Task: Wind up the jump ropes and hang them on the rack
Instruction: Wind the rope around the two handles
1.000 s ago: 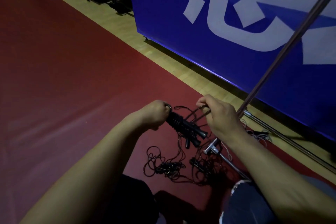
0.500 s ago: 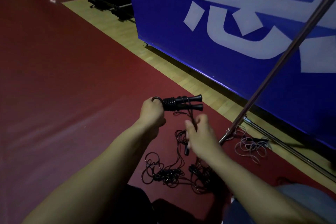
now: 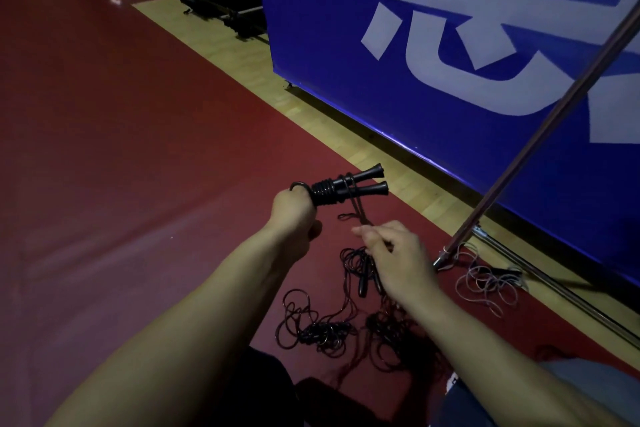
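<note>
Two hands (image 3: pixel 294 215), two handles (image 3: pixel 349 185).

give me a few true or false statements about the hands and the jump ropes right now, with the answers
1. The left hand grips a pair of black handles held side by side. True.
2. The right hand rests flat on the red floor. False: it is raised above the floor, its fingers pinching the black cord that hangs from the handles.
3. Cord is already wound around the handles. True.
4. All the ropes hang on the rack. False: a black tangle and a pale rope lie on the floor.
5. The pale rope lies beside the foot of the metal pole. True.
</note>
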Demonstrator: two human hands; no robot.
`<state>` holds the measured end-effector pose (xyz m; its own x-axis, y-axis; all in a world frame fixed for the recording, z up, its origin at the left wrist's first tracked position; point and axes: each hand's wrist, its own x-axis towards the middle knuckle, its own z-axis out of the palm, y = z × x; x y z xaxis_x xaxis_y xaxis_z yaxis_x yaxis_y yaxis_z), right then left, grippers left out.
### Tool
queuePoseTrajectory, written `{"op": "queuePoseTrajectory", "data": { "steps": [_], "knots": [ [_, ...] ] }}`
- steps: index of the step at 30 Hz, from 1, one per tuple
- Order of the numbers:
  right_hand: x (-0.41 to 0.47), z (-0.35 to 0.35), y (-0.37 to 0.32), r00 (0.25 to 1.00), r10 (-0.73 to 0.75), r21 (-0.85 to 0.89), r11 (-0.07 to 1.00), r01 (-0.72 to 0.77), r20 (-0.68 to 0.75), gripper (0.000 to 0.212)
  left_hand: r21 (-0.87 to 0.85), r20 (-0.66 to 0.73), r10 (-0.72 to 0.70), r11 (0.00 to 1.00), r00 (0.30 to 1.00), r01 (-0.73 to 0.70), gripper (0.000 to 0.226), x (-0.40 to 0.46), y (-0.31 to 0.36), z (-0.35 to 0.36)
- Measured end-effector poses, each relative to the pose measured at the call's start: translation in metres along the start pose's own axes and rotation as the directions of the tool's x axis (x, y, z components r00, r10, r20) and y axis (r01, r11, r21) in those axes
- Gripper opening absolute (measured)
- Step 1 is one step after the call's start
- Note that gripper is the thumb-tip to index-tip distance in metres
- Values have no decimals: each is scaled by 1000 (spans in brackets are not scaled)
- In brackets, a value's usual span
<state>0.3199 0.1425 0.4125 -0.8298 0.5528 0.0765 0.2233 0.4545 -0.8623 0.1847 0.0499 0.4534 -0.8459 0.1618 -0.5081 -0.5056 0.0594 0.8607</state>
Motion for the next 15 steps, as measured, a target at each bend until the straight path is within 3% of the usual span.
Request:
{"op": "queuePoseTrajectory", "data": {
  "steps": [3,7,10,13,15],
  "knots": [
    [5,-2,3,996,-79,-48,996,77,-42,30,-62,56,-59,996,997,63,23,-6,0,0],
    [3,-2,-7,999,11,178,984,-3,-41,32,-147,92,-96,983,991,109,20,-8,0,0],
    [1,1,-10,990,52,302,953,-11,-128,33,-139,107,-91,985,990,106,21,-12,-3,3],
    [2,0,-8,982,68,294,956,-13,-178,25,-46,74,-23,999,997,27,24,-16,-3,6],
    [4,-1,-5,985,-1,178,983,32,-172,21,-77,94,-76,994,993,83,23,-17,-5,6]
  ]
}}
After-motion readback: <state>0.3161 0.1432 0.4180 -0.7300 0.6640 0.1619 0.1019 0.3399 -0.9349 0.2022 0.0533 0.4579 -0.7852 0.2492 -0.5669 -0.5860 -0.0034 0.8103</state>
